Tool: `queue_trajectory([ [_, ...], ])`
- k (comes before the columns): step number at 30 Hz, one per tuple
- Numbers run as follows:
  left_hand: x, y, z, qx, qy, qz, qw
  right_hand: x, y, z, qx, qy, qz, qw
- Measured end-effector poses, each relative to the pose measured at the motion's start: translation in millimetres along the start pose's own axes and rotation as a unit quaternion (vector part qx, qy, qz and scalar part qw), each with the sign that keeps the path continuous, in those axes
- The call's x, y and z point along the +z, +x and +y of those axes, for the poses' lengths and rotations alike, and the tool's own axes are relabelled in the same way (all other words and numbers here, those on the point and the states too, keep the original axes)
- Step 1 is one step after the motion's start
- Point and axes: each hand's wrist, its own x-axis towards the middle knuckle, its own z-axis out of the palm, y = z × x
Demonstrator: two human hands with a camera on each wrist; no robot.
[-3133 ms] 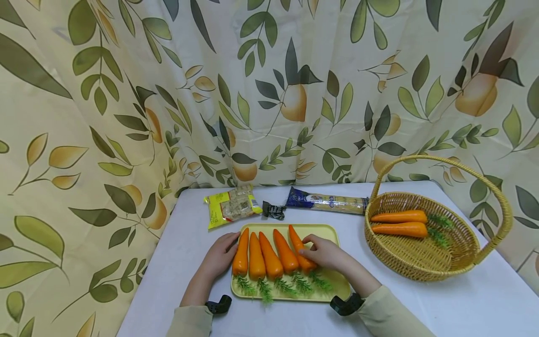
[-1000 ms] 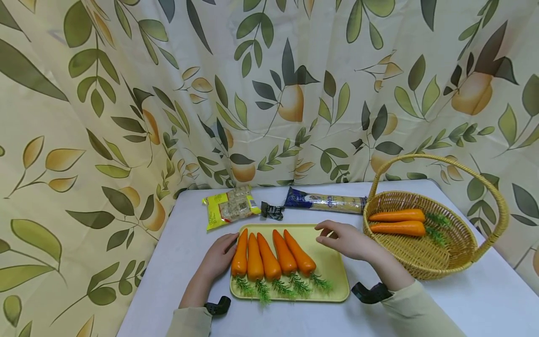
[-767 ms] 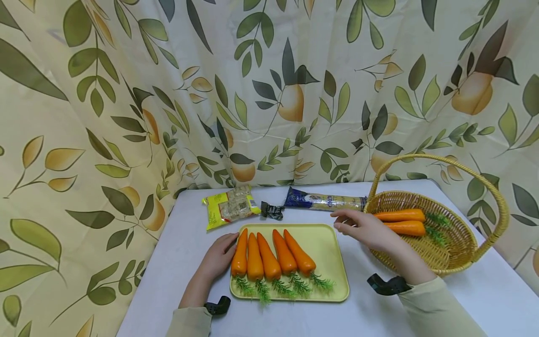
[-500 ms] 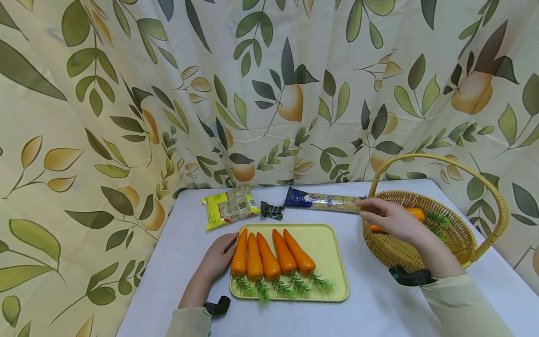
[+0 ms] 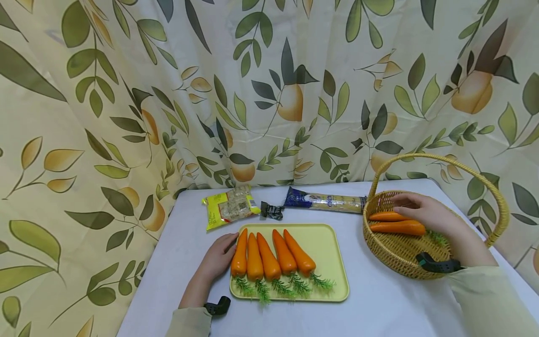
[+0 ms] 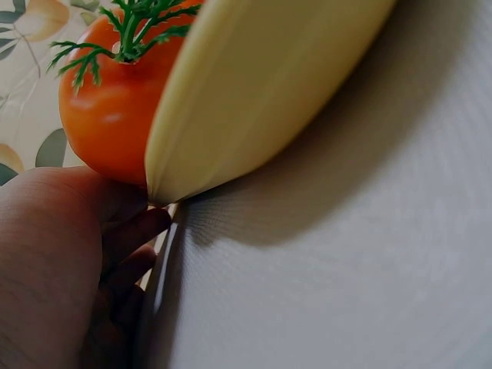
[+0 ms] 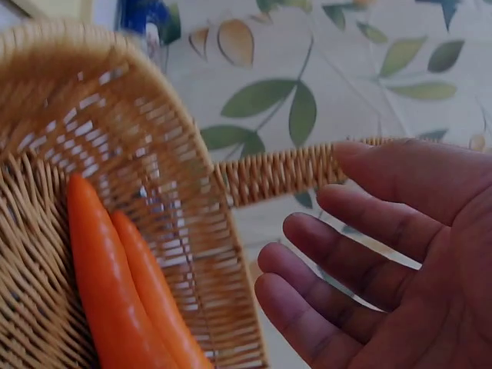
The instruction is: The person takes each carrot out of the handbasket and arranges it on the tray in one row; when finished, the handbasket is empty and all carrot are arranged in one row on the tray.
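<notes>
My left hand (image 5: 220, 255) is at the left edge of a yellow tray (image 5: 328, 252), right beside the leftmost carrot (image 5: 240, 255). In the left wrist view its fingers (image 6: 138, 231) curl against the tray's rim; the thumb is hidden by the carrot. Several orange carrots with green tops lie on the tray, tips pointing away. My right hand (image 5: 425, 213) hovers over the wicker basket (image 5: 387, 257), its fingers loosely bent with nothing in them, as the right wrist view shows. Two carrots lie in the basket, the nearer carrot (image 5: 397, 228) in full sight, the other carrot (image 5: 385, 216) partly covered by the hand.
The basket's tall handle (image 5: 471, 173) arches over its right side. Behind the tray lie a yellow food packet (image 5: 231, 206), a small black packet (image 5: 272, 211) and a long blue-ended noodle pack (image 5: 326, 201) reaching the basket. A leaf-patterned curtain (image 5: 269, 93) hangs behind the table.
My right hand has let go of the rightmost carrot on the tray and moved right, over the basket. That carrot now lies straighter beside its neighbour. My left hand has stayed put.
</notes>
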Motion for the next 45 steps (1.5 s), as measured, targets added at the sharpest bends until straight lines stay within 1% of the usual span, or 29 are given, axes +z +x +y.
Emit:
queue_trajectory([
  [8,0.0,0.1,0.1,0.001,0.009,-0.001,1.0000,-6,7,21,0.009,-0.007,-0.015,1.000],
  [14,-0.3,0.3,-1.2,0.008,0.009,0.001,0.9999,-9,10,31,0.019,-0.016,-0.029,0.999],
  [18,0.2,0.4,-1.7,0.005,0.009,0.002,0.9999,-10,12,37,0.034,-0.008,-0.036,0.999],
  [25,0.6,1.2,-1.3,0.002,0.005,0.003,1.0000,-8,16,49,0.067,0.002,-0.054,0.996],
  [32,0.6,0.5,-1.3,0.004,0.007,0.002,1.0000,-5,18,65,0.074,-0.003,-0.082,0.994],
  [36,0.7,0.2,-1.3,0.005,0.011,0.003,0.9999,-3,16,69,0.075,-0.005,-0.095,0.993],
  [43,0.4,0.5,-1.1,0.006,0.010,0.003,0.9999,0,15,71,0.075,-0.012,-0.099,0.992],
  [45,0.5,0.4,-1.1,0.006,0.011,0.003,0.9999,2,15,72,0.083,0.011,-0.110,0.990],
])
